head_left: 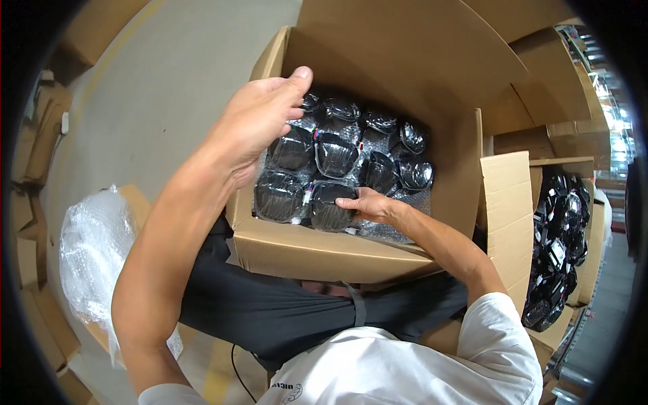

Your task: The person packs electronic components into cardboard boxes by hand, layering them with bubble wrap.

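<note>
Okay, we've got our right hand (371, 204) at the near row of the carton (324, 258), thumb laid over the right edge of a clear-wrapped rounded black piece (329, 214). Piece sits left of that hand, second from the left in its row, tucked just inside the near wall. Our other right fingers are mostly hidden, so we can't tell whether they're closed round it or only resting there. Left hand (263, 115) is up over the carton's left side; fingers loosely bent, thumb stretched away from them, leaving a wide gap. Wrapped pieces lie behind and below it; we can't tell if it touches the left wall. Tight on the left: another wrapped piece (279, 196) is just beside ours, and a middle-row one (336, 155) is right behind. Looser on the right: a bed of bubble wrap (391, 231) runs under our right forearm to the right wall. Room above the pieces is clear up to the tall back flap (405, 47). Near wall stands close to our lap, limiting us at the front. Outside right, a second box (509, 216) of black parts (557, 250) crowds that side; outside left, bare floor (182, 54) stretches away, with a bubble-wrap bundle (98, 243) nearer us.
</note>
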A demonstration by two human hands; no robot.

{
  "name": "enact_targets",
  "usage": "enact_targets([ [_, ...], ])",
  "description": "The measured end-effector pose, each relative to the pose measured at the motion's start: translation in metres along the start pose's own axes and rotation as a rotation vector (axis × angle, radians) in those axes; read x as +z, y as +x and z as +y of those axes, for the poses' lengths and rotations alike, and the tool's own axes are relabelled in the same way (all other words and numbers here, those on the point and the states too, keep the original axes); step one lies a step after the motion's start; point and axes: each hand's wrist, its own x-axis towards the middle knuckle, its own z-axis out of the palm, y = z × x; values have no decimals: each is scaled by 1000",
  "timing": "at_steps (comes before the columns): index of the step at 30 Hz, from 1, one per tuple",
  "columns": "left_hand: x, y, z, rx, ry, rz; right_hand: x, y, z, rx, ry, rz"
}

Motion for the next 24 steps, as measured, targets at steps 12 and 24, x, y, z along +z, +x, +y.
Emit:
enact_targets([
  [12, 22, 26, -6, 78, 38, -101, 31, -11, -15, -358, -1193, 454],
  [24, 61, 24, 1, 13, 86, -143, -157, -381, -30, -1030, -678, 1567],
])
